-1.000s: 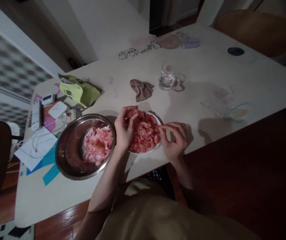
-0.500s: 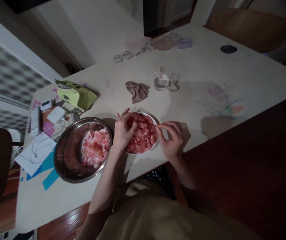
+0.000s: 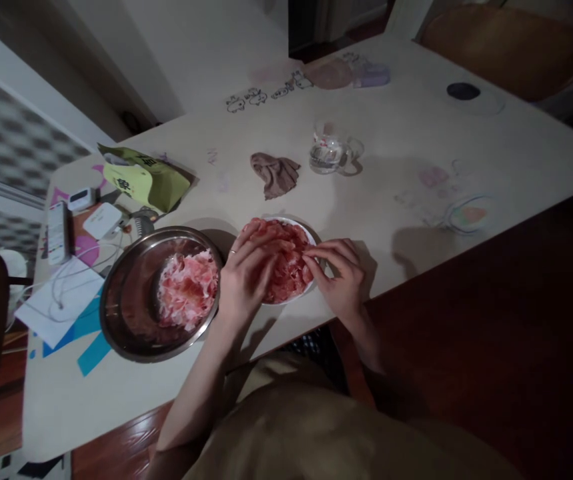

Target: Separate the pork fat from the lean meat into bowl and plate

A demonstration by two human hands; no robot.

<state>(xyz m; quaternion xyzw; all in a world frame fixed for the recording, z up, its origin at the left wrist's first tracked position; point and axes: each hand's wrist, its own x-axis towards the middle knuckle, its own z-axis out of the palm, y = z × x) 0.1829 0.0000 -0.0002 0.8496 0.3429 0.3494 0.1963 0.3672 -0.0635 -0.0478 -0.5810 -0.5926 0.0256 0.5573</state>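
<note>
While raw meat (image 3: 293, 265) covers the plate (image 3: 310, 233) near the bench's (image 3: 401, 133) front edge, I see another heap (image 3: 189, 287) already in the steel bowl (image 3: 133, 300), leftward. Left hand (image 3: 246, 272) curls over the plate; right hand (image 3: 342, 279) narrows at the meat's edge. Whether either grips, I cannot tell.

The left forearm (image 3: 201, 380) rises obliquely from lower left; the left hand (image 3: 247, 272) is palm-down, fingers bent forward and inward, and their tips cannot be made out clearly. The right forearm (image 3: 370, 340) angles inward to the right hand (image 3: 342, 279), its thumb and index fingertips close together, remaining fingers curved alongside.
</note>
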